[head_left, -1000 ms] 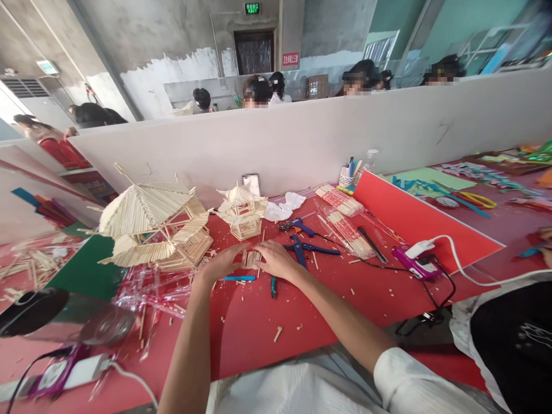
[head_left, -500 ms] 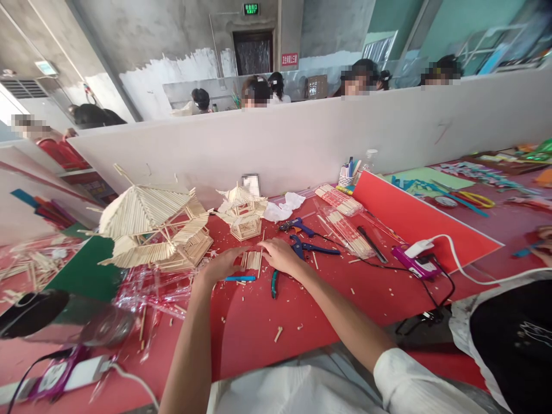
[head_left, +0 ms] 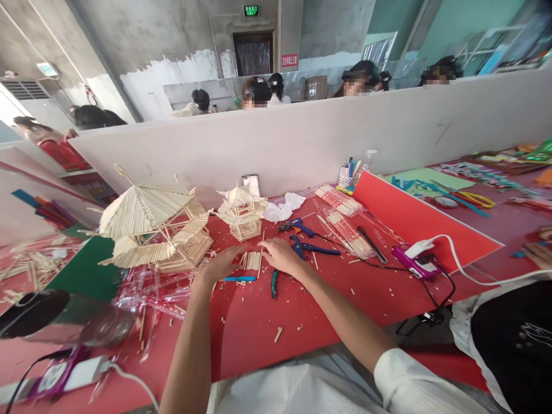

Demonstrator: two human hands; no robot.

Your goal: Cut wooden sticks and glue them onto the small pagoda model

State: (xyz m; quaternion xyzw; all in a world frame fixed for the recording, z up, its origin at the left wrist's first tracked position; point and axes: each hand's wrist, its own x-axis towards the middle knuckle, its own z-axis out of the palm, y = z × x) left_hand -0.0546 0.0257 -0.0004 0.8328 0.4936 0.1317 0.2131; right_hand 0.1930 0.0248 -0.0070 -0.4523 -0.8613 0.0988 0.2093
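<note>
A row of short wooden sticks (head_left: 251, 261) lies side by side on the red table between my hands. My left hand (head_left: 223, 263) rests at the row's left side, fingers stretched out and curved. On the right, my right hand (head_left: 278, 254) has its fingers extended beside the row's right edge. Neither hand visibly grips anything. A blue pen (head_left: 240, 279) lies just below the sticks, and green-handled pliers (head_left: 274, 284) lie under my right wrist. Behind my hands stands a small stick pavilion (head_left: 242, 215); a larger stick pavilion (head_left: 149, 224) is to the left.
A blue cutter (head_left: 317, 248), a glue gun (head_left: 297, 226) and packs of sticks (head_left: 349, 233) lie to the right. A red board (head_left: 414, 215) leans beyond, near a power strip (head_left: 416, 263). A dark-lidded bottle (head_left: 64, 316) lies at left. A co-worker's hand (head_left: 541, 250) shows far right.
My right hand has shifted slightly up and to the right, uncovering more of the stick row. My left hand stays almost in place.
</note>
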